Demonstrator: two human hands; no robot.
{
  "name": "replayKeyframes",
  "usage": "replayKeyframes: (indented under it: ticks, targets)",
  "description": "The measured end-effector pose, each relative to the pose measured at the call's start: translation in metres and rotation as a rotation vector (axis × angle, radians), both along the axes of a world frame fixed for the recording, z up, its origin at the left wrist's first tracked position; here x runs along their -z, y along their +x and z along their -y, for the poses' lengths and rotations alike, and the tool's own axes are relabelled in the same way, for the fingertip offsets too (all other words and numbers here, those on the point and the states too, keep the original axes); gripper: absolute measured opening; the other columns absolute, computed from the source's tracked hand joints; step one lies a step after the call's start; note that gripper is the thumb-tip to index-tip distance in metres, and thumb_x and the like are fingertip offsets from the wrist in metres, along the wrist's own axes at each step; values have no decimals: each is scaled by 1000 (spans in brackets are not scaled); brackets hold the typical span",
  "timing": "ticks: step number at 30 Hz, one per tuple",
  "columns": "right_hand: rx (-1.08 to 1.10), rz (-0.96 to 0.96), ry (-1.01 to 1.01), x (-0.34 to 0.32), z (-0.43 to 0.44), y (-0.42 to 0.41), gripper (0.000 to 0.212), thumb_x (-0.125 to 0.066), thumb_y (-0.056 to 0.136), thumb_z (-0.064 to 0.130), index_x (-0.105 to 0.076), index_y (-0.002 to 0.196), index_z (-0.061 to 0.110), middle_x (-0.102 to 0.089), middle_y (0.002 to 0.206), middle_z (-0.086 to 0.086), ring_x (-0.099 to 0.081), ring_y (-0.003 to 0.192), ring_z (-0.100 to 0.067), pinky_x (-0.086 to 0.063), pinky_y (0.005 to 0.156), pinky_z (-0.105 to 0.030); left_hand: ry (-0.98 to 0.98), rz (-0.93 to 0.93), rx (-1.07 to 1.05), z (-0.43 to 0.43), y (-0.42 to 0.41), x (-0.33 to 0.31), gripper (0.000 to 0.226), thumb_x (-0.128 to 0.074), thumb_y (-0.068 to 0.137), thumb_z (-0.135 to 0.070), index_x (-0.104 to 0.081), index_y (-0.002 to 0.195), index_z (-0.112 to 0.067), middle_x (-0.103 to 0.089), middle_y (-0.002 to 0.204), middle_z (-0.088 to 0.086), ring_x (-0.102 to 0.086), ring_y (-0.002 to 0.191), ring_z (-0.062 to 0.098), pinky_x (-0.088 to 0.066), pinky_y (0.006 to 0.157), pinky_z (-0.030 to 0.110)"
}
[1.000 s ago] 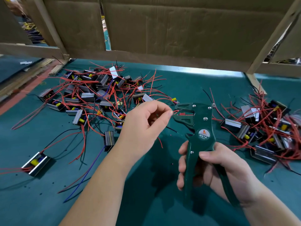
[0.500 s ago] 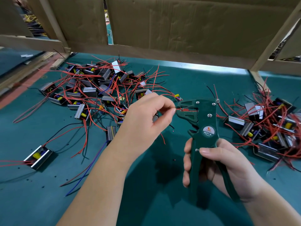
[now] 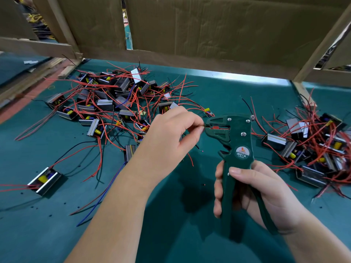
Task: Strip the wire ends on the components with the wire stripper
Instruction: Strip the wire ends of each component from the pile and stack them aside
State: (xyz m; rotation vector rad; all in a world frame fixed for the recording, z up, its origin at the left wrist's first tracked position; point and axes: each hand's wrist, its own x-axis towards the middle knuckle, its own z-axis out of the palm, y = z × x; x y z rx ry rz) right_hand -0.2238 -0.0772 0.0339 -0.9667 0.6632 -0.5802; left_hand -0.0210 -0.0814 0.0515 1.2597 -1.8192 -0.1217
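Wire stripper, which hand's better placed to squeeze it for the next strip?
Right. The right hand grips the wire stripper by its handles, so it likely only needs to squeeze; the left hand is busy pinching the wire end at the stripper's mouth.

Dark green wire stripper (image 3: 235, 141); red wires (image 3: 106, 86); teal table (image 3: 47, 224)

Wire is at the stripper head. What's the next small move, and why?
Probably squeeze the handles with the right hand. The left hand pinches a wire end right at the mouth of the wire stripper, and the handles are spread apart, so the tool looks ready to bite. How far the wire sits inside is not clear.
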Motion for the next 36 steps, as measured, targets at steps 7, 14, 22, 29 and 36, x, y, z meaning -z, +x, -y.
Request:
replayKeyframes:
  ticks: [7, 14, 22, 29, 36]
  targets:
    - [210, -74, 56, 2, -7, 16, 40, -79, 62, 41, -55, 68, 10, -46, 54, -17, -45, 34, -26, -46, 45, -36, 116, 19, -47, 2, -1, 4, 17, -51, 92, -13, -65, 85, -7, -47, 71, -14, -46, 74, 10, -42, 69, 39]
    - [90, -32, 118, -6, 5, 0, 35, -78, 57, 37, -59, 67, 9, -45, 55, -14, -45, 34, -26, -46, 43, -35, 228, 40, -38, 3, 2, 11, 19, -48, 92, -20, -63, 84, -13, -54, 72, -4, -48, 71, 14, -39, 70, 33]
    - [264, 24, 107, -16, 17, -24, 33, -72, 53, 39, -61, 69, 12, -48, 59, -11, -48, 41, -27, -48, 42, -38, 253, -204, 17, 5, 18, 13, 21, -65, 85, -31, -44, 85, -31, -52, 67, -4, -43, 56, 8, -37, 57, 16]
    - [138, 44, 168, -10, 13, -19, 54, -88, 36, 37, -67, 78, 9, -55, 67, -17, -57, 51, -33, -52, 50, -44, 299, -407, 76, 8, 16, 13, 11, -70, 78, -32, -62, 76, -25, -59, 66, -1, -47, 59, 15, -41, 57, 29]
    - [84, 79, 232, -8, 9, -11, 55, -87, 40, 32, -68, 84, 5, -56, 73, -21, -59, 57, -37, -53, 56, -48, 266, -417, 107, 4, 22, 7, 12, -71, 75, -26, -73, 84, -33, -69, 78, -4, -60, 74, 12, -44, 69, 16]
